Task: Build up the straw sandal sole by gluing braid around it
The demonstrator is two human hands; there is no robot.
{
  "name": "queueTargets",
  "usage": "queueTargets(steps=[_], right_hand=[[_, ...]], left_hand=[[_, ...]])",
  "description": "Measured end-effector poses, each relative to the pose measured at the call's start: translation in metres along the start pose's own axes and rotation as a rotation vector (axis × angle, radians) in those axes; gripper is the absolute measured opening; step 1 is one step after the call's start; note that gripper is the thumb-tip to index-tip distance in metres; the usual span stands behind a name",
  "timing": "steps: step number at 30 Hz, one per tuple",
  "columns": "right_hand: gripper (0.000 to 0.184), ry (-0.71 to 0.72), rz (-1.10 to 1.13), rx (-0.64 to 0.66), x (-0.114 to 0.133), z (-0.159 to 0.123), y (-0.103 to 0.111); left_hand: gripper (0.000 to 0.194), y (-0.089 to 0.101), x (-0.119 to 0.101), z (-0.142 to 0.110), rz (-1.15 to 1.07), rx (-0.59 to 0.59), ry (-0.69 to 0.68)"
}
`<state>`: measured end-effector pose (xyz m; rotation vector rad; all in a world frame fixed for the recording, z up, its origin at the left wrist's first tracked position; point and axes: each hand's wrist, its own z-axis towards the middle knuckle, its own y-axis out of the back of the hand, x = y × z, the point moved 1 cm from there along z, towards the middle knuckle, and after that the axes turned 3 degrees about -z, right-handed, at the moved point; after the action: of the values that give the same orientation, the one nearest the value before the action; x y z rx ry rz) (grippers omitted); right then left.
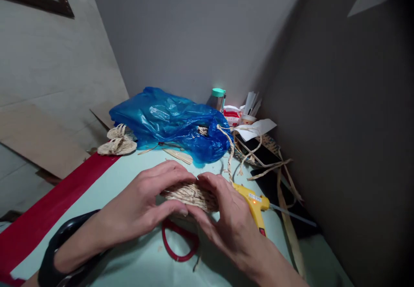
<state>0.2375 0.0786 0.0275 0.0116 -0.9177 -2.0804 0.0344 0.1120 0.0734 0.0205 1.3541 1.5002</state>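
Observation:
Both my hands close round a small coiled piece of woven straw rope (190,193) over the pale green table (136,261). My left hand (142,205) grips its left side, thumb under and fingers over the top. My right hand (226,218) presses its right side with fingers curled over it. A loose straw rope end (229,149) runs from the coil up toward the back. Just behind my right hand lies a yellow glue gun (254,203) with a lit orange light.
A red loop handle (179,244) lies under my hands. A blue plastic bag (171,123) sits at the back, with small straw pieces (117,142) to its left. A green-capped bottle (217,99), packets, paper (257,128) and straw strips (284,192) crowd the right, against a dark wall.

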Motion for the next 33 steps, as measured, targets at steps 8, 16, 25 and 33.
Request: queueTargets(steps=[8,16,25,33], right_hand=[[0.044,-0.195,0.186,0.200,-0.005,0.001,0.009],[0.023,-0.367,0.200,0.477,-0.015,0.014,0.028],[0.016,-0.216,0.258,0.366,-0.025,0.019,0.042],[0.023,-0.079,0.214,0.451,-0.032,0.019,0.048]], left_hand=[[0.037,-0.006,0.012,-0.004,0.124,0.057,-0.109],[0.029,-0.013,0.021,-0.006,0.204,-0.003,-0.157],[0.028,-0.022,0.014,-0.003,0.138,0.027,-0.220],[0.032,-0.029,0.012,-0.006,-0.036,0.105,-0.298]])
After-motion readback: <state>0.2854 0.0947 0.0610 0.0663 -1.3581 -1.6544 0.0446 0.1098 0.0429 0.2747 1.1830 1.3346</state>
